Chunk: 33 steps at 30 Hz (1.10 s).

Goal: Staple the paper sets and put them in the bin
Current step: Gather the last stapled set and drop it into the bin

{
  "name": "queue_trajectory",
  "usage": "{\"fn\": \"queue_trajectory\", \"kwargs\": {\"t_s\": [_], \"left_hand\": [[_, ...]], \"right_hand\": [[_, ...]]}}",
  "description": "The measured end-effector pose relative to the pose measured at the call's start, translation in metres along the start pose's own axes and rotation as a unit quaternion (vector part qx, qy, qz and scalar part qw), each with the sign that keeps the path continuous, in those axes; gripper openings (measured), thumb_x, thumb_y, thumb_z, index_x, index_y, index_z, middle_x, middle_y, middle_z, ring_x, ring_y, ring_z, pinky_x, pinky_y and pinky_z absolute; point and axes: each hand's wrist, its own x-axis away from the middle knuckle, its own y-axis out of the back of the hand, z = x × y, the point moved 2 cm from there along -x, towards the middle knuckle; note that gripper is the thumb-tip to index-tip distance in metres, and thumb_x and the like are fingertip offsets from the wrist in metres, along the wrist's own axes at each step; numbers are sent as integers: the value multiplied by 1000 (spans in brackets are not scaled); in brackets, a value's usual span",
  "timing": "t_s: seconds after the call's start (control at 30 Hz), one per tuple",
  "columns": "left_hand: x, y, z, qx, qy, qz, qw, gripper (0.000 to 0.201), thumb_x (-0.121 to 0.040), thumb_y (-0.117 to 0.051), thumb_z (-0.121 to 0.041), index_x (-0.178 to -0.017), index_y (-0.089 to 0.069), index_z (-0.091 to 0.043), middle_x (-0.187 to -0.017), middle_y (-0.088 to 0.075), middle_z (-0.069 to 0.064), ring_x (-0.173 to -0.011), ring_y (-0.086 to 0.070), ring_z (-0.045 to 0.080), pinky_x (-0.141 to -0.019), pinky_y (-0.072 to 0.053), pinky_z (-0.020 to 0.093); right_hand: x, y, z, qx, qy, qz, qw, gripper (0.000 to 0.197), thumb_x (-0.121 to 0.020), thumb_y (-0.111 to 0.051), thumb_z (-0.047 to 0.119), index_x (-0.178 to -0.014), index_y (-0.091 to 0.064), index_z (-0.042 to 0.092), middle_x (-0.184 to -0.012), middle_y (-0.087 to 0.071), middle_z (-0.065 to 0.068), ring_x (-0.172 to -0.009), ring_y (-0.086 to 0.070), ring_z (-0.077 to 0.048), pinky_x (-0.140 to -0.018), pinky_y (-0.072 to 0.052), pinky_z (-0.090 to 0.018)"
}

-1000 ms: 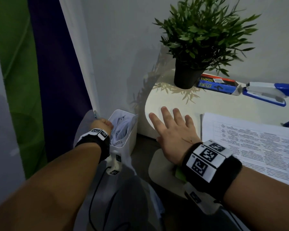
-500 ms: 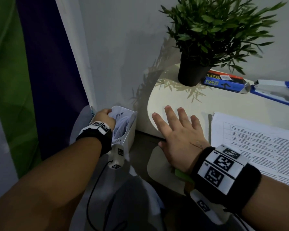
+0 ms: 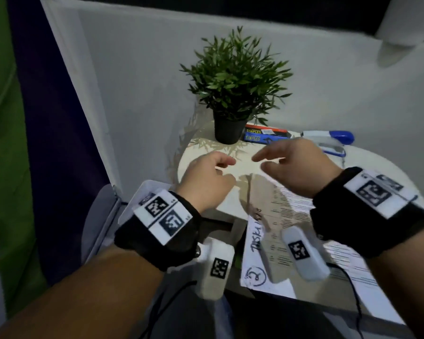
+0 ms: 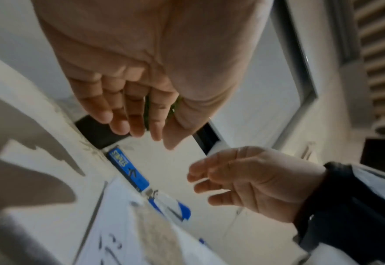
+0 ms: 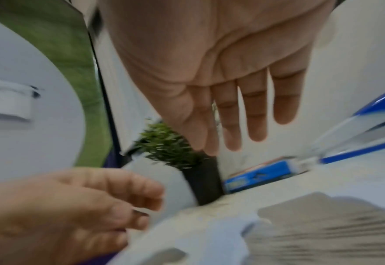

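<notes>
While both hands hover empty above the bench (image 3: pixel 367 167), the printed paper sets (image 3: pixel 291 216) lie nearest, under the right wrist. The left hand (image 3: pixel 206 182) hangs loosely curled; the right hand (image 3: pixel 294 165) is relaxed, fingers extended leftward. Low at the left stands the white bin (image 3: pixel 142 192). Farther off sit the potted plant (image 3: pixel 233 94), staples box (image 3: pixel 264 135) and blue stapler (image 3: pixel 333 140).

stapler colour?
White body with blue cap and base, seen best in the head view: stapler.
</notes>
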Motion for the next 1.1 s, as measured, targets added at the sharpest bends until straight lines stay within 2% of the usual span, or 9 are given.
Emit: {"fn": "queue_trajectory", "kwargs": {"t_s": [0.07, 0.17, 0.33, 0.43, 0.53, 0.67, 0.87, 0.97, 1.1], "left_hand": [[-4, -20, -13, -94, -18, 54, 994, 35, -84, -62, -20, -119, -59, -24, -116, -56, -5, -99, -54, 12, -87, -43, 22], [-18, -47, -30, -200, -48, 132, 970, 49, -85, -64, -23, -131, -50, -21, -133, -47, 0, -115, -52, 16, -94, -42, 26], [-48, -77, -45, -453, -114, 236, 852, 67, -82, -68, -21, -140, -35, -13, -142, -40, 8, -128, -41, 26, -104, -37, 33], [-57, -81, -47, -484, -100, 245, 834, 73, -79, -72, -24, -142, -35, -16, -141, -45, 3, -123, -47, 24, -96, -42, 29], [-52, -81, -54, -506, -125, 232, 821, 52, -77, -72, -23, -126, -55, -21, -122, -60, 2, -106, -56, 21, -85, -47, 28], [-38, -78, -55, -527, -165, 215, 805, 20, -84, -62, -16, -103, -64, -21, -105, -63, 0, -92, -55, 19, -70, -40, 26], [-7, -77, -37, -612, -241, 235, 716, 23, -90, -45, -11, -107, -60, -13, -109, -58, 5, -101, -57, 25, -71, -41, 30], [9, -72, -23, -604, -225, 256, 720, 39, -94, -39, -8, -131, -48, -12, -135, -48, 6, -121, -48, 23, -95, -43, 35], [23, -64, -22, -563, -198, 265, 757, 55, -92, -36, -3, -145, -30, -18, -153, -27, -1, -136, -34, 17, -105, -35, 31]], "right_hand": [[7, 22, -31, 93, -69, 29, 993, 25, -87, -63, 21, -112, -69, 23, -119, -65, -1, -112, -57, -17, -91, -39, -23], [17, 23, -75, 257, -146, 132, 946, 50, -87, -63, 38, -133, -52, 23, -137, -52, 0, -125, -49, -20, -100, -37, -26], [26, 8, -114, 300, -163, 186, 921, 79, -73, -70, 58, -139, -38, 30, -138, -48, 1, -124, -42, -33, -100, -41, -40], [29, 3, -107, 328, -99, 117, 932, 54, -77, -68, 48, -124, -48, 28, -124, -54, 1, -114, -44, -32, -91, -40, -43], [32, -10, -93, 329, -42, 91, 939, 41, -87, -57, 24, -126, -45, 19, -123, -51, -4, -113, -44, -31, -89, -43, -43], [42, -27, -90, 285, 5, 128, 950, 41, -91, -48, 10, -131, -42, 14, -119, -44, -9, -110, -45, -31, -78, -40, -36], [61, -34, -96, 278, 22, 156, 947, 51, -91, -43, 3, -140, -32, 11, -127, -39, -11, -112, -43, -31, -84, -44, -38], [62, -35, -97, 274, 21, 156, 949, 53, -89, -45, 2, -140, -32, 11, -127, -38, -9, -112, -42, -30, -83, -44, -38], [64, -37, -98, 273, 19, 154, 949, 60, -87, -50, 4, -142, -27, 12, -130, -37, -8, -113, -41, -28, -88, -45, -36]]}}
